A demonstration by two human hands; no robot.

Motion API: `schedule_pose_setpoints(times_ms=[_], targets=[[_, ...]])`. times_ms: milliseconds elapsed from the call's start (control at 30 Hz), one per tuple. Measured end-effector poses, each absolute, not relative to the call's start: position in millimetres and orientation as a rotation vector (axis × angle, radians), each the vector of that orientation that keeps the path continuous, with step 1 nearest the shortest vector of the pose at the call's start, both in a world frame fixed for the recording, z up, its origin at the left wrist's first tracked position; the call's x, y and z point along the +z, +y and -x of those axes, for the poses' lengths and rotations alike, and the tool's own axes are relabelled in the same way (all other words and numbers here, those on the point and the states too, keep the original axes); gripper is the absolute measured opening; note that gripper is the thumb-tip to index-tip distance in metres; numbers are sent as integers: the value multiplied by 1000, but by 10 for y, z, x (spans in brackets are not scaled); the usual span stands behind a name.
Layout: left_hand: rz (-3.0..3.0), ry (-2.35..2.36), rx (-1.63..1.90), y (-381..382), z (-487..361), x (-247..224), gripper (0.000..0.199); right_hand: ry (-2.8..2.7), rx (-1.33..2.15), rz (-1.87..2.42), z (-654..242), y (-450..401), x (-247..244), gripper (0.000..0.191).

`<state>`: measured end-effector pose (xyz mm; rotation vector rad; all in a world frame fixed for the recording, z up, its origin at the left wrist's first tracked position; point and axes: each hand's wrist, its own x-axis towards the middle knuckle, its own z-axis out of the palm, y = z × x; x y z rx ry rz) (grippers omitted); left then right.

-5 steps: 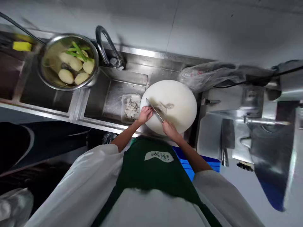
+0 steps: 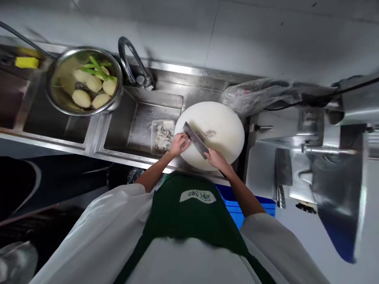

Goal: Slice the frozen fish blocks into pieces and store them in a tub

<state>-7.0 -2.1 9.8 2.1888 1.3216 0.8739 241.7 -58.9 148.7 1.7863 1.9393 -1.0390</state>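
My right hand [image 2: 216,159] grips the knife [image 2: 195,141]; its blade partly hides the food [image 2: 210,133]. Left hand [image 2: 179,144] curled, grip unclear. Bare board [image 2: 227,118] extends right to its rim.

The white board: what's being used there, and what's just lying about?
In use: white board, knife in right hand, left hand beside it; probably the tub of pale pieces.
Seemingly just lying about: yellow sponge, cleaver, plastic bag, metal bowl.

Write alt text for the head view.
A right hand holds a knife over a round white board, the left hand beside the knife. Further left, a tub sits in a sink and a bowl holds potatoes and green stalks.
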Motion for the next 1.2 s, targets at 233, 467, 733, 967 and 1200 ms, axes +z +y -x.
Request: schedule_pose_setpoints(times_ms=[233,467,733,967,1200], targets=[[-1932,1553,1347,-25,132,243,15,1988,-836,-1798,-2239,-773,1652,36],[-1605,1798,1306,-86,153,213,26,1980,-811,-1785,-2193,-790,1670,35],[-1967,1457,763,-166,-265,175,73,1861,-1016,-2336,-2823,-976,1458,28],[-2040,1321,800,360,-784,122,55,924,-2330,-2771,-3602,-1514,820,53],[-2293,1169,718,392,-1138,194,64,985,-2577,-2516,-3164,-1380,550,54]])
